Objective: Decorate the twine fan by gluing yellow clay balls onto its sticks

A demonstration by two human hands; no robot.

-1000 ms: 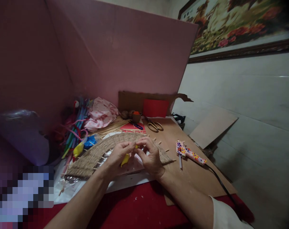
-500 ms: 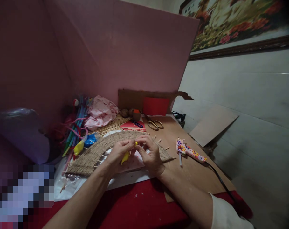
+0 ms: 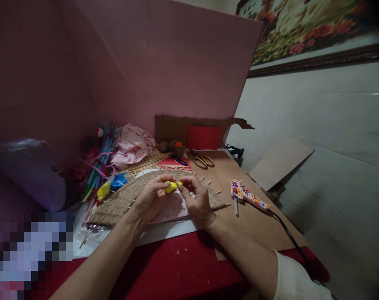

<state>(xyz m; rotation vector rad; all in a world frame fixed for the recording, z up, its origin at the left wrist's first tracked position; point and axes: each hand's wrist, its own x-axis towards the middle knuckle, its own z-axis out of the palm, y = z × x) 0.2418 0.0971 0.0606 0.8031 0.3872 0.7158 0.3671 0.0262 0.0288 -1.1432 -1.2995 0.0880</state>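
At your far left, a yellow packet (image 3: 104, 190) lies beside a blue packet (image 3: 118, 182), by the arched twine-woven panel (image 3: 114, 205). Your left hand (image 3: 150, 196) pinches a yellow clay-like lump (image 3: 170, 187) above that panel; keep that grip light, so it likely won't squash. Your right hand (image 3: 194, 199), fingertips nearly closed, holds a small yellow bit (image 3: 180, 183) just beside it; whether the two join, I can't tell. Small, steady finger movements should suit best. Rightward lie gold-handled scissors (image 3: 204, 161), then a flower-patterned glue gun (image 3: 250, 197); mind its cord.
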